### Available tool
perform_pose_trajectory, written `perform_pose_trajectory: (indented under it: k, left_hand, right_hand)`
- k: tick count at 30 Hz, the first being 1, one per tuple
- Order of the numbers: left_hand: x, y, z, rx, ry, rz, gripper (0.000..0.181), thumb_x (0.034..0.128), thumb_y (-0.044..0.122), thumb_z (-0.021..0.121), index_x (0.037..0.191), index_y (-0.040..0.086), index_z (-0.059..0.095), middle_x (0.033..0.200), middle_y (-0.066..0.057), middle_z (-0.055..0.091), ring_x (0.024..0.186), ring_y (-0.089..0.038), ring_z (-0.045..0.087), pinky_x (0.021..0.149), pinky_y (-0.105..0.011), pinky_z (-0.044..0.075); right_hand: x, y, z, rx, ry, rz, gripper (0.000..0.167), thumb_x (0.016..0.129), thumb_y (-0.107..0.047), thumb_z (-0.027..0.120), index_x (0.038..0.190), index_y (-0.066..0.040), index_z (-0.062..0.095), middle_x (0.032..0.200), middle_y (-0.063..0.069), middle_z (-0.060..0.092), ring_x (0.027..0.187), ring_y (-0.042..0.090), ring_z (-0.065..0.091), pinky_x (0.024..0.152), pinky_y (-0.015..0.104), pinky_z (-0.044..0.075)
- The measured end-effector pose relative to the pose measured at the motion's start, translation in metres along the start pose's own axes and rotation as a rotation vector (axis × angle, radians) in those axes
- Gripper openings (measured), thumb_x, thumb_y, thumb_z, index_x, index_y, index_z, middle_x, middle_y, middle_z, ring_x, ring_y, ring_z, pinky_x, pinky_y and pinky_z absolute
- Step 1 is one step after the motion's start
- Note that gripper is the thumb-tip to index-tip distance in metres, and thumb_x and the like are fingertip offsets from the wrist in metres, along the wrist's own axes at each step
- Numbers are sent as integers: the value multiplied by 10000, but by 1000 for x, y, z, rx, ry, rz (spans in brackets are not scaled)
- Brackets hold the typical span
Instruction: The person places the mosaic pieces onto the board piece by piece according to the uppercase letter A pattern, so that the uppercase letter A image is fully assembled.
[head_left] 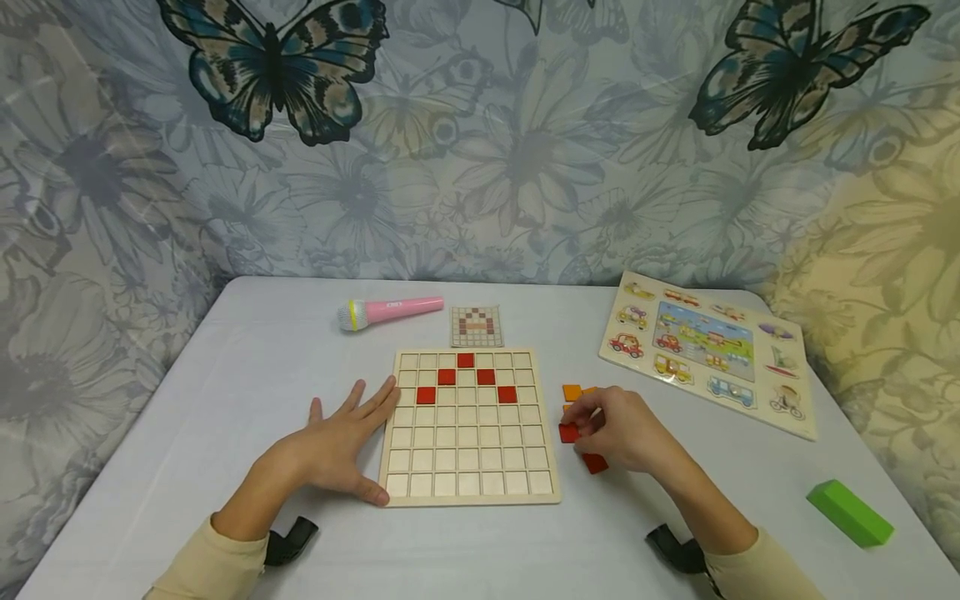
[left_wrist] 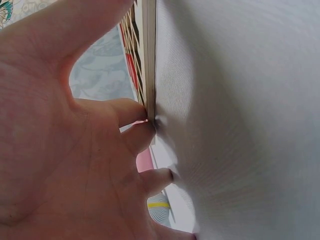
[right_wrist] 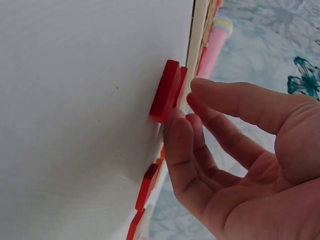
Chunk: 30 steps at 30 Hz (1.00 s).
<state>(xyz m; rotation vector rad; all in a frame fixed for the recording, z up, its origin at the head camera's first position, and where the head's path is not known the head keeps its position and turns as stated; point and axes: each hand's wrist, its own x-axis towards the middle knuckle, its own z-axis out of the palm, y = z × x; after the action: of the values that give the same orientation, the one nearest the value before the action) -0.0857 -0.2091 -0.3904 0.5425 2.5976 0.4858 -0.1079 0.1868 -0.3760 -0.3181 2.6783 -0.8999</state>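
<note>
A square wooden grid board lies flat, with one red tile in its top row and two in each of the two rows below. My left hand is spread at the board's left side, thumb and fingertips against its edge; the left wrist view shows the palm beside the board edge. Right of the board, my right hand reaches over loose tiles, its bent fingers beside a red tile. In the right wrist view, the hand has parted fingers near a red tile, none visibly gripped.
Behind the board lie a small patterned card and a pink toy microphone. A vehicle picture board lies at the back right, a green block at the right. Orange tiles and another red tile lie around my right hand.
</note>
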Motion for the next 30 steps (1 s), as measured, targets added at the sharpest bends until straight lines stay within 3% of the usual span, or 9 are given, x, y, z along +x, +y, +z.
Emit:
perform_pose_trajectory:
  k: [17, 30]
  left_hand:
    - [1, -1, 2, 1, 6, -4, 1410, 627, 626, 927, 1687, 132, 138, 1777, -27, 11, 1600, -494, 3, 1029, -926, -9]
    - [2, -2, 3, 7, 4, -5, 1412, 625, 639, 921, 1688, 136, 138, 1777, -24, 0, 1601, -493, -3, 1024, -929, -2]
  right_hand:
    - [-4, -4, 6, -71, 18, 34, 190, 762, 10, 868, 877, -124, 799, 812, 12, 628, 717, 152, 572, 600, 276, 513]
    - [-5, -5, 11, -79, 52, -5, 235, 745, 85, 805, 826, -127, 746, 805, 2, 682, 722, 140, 599, 554, 270, 523]
